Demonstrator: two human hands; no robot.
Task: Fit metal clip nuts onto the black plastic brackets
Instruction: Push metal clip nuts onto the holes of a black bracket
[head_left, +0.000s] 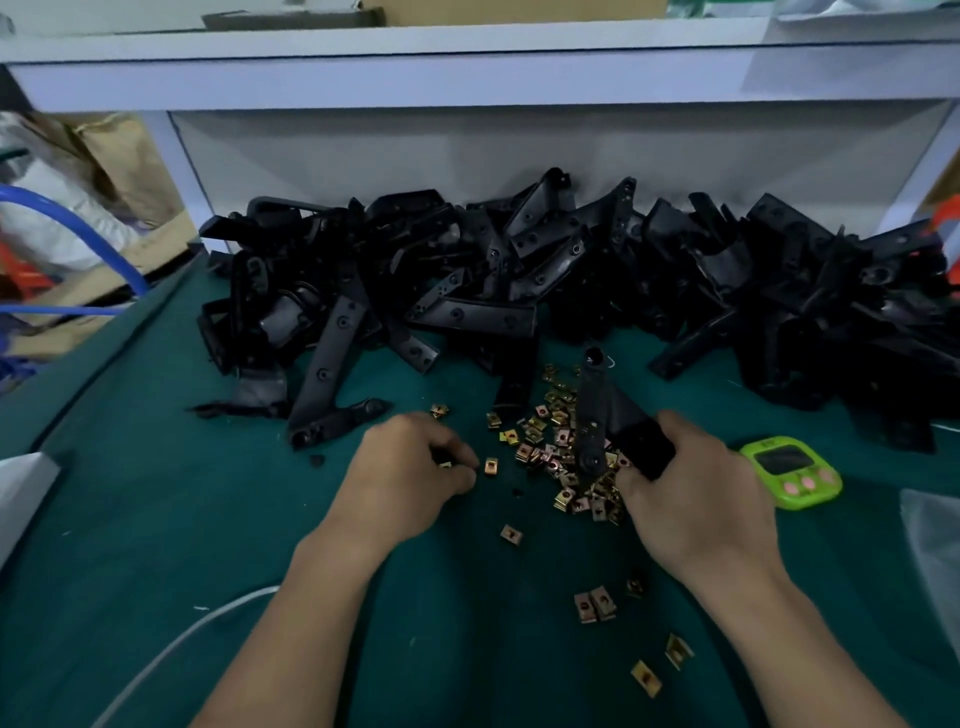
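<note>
Over the desk (208, 519), right hand (696, 499) grips a bracket (592, 410) pointing away; left hand (410, 467) pinches a clip nut (445, 464) left of its near end.

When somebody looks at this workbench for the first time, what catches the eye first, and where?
A big heap of black plastic brackets fills the far side of the green mat. Before it, brass-coloured clip nuts lie scattered; the right hand holds one bracket over them, and the left hand curls beside them. A bright green timer lies right of the right hand.
</note>
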